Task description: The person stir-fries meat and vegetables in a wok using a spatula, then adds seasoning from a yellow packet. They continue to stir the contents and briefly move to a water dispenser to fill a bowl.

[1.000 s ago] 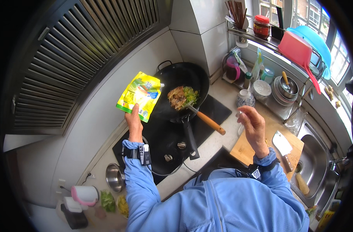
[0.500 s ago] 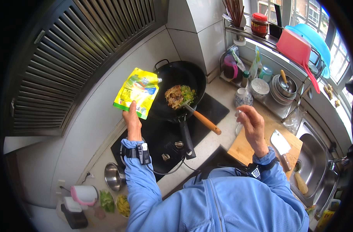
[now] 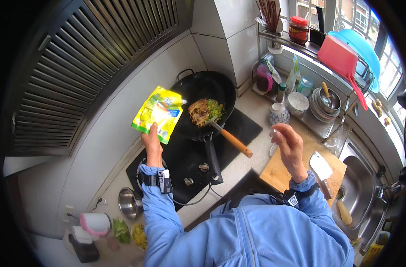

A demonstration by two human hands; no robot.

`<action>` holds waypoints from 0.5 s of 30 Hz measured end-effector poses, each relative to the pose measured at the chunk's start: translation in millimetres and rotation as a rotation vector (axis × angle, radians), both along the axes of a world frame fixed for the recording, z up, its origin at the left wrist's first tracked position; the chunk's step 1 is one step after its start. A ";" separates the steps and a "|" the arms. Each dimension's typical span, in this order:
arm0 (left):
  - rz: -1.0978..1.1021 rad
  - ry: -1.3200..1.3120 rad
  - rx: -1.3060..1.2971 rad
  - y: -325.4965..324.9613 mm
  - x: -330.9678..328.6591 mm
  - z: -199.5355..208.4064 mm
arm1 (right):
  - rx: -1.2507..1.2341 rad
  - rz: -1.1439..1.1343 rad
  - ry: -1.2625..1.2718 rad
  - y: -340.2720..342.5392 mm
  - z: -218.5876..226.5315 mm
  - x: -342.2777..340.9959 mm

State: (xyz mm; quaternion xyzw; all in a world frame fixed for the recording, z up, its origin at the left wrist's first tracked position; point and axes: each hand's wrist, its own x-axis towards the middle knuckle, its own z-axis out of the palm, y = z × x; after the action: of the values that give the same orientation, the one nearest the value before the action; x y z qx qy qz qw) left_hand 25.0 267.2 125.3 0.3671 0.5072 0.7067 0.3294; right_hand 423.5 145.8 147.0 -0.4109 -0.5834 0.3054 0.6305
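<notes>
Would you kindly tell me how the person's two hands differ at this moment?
The left hand grips a yellow-green seasoning packet tilted toward the black wok; the right hand holds nothing that can be made out. The left is over the black hob, the right near the wooden chopping board. Both wear wrist-strapped devices.

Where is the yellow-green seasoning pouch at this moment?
In the head view, the yellow-green pouch is held up in the left hand, left of centre, tilted toward the rim of the black wok of stir-fried food on the stove.
</notes>
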 end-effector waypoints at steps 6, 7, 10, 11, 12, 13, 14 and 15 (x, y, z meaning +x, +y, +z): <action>0.012 -0.003 0.013 -4.4 -8.9 3.7 | 0.000 -0.002 0.005 2.6 -0.6 -0.4; 0.021 -0.003 0.026 -3.5 -9.8 4.7 | -0.004 -0.006 -0.009 2.8 -0.5 -0.9; 0.009 -0.057 0.065 1.2 -10.4 7.0 | -0.004 0.004 0.001 3.5 -0.1 -2.6; -0.010 -0.083 0.096 2.7 -10.4 7.6 | -0.006 0.001 -0.010 4.0 -0.2 -3.4; 0.008 -0.052 0.063 3.9 -9.8 8.2 | -0.010 0.000 -0.020 4.3 -0.4 -4.1; 0.017 -0.022 0.048 5.5 -7.4 7.7 | -0.014 0.001 -0.033 4.6 -0.8 -4.5; 0.028 0.002 0.028 8.1 -4.6 8.3 | -0.011 0.006 -0.028 5.3 -1.0 -4.7; 0.038 -0.009 0.040 9.4 -3.3 9.4 | -0.007 0.008 -0.022 5.9 -1.4 -5.0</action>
State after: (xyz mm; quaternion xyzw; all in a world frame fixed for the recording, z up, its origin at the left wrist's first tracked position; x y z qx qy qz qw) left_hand 21.7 276.6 134.6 0.3606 0.4982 0.7247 0.3108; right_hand 418.6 151.7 145.6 -0.4139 -0.5908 0.3056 0.6214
